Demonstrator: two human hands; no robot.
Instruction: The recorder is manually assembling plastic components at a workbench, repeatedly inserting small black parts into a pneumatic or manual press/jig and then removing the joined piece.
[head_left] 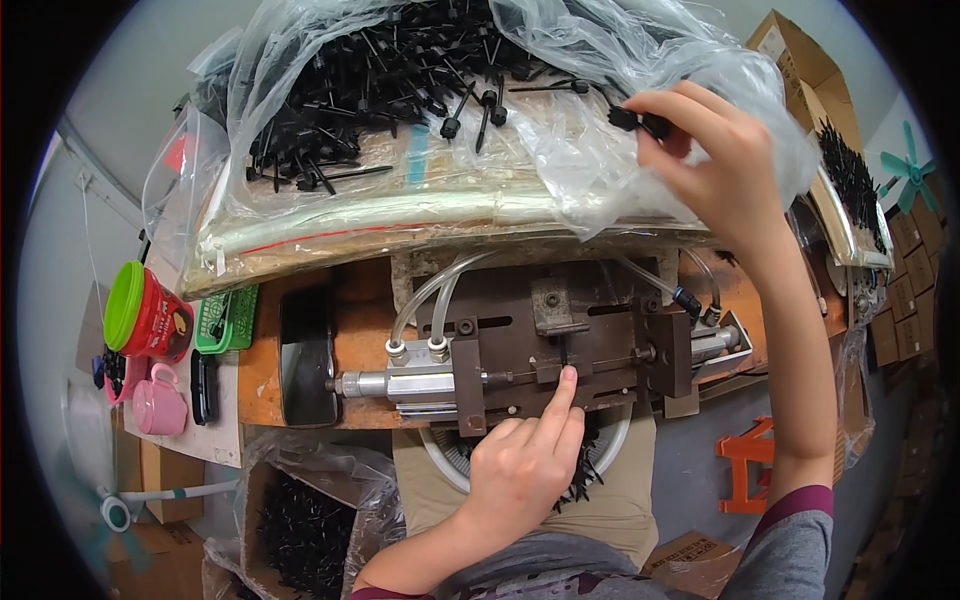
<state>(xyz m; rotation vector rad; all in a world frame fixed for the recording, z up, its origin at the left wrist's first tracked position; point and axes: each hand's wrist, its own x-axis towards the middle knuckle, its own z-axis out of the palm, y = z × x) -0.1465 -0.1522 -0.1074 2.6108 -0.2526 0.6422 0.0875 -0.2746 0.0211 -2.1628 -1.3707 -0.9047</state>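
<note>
My right hand (715,150) is raised over the right end of the tray, pinching a black knobbed plastic part (622,118) between thumb and fingers. A thin stem seems to stick out beyond it; part of it is hidden by the fingers. My left hand (525,460) holds nothing. Its index finger is stretched out while the others curl, and the tip touches a thin black part (563,352) in the middle of the dark metal fixture (600,355). A heap of similar black stemmed parts (380,80) lies on the plastic-lined tray (330,225).
Pneumatic cylinders (425,375) with clear hoses (415,300) flank the fixture. To the left are a phone (308,355), a green basket (228,320), a red tub (160,320) and a pink mug (160,400). A lined box of black parts (305,525) and an orange stool (745,465) stand below.
</note>
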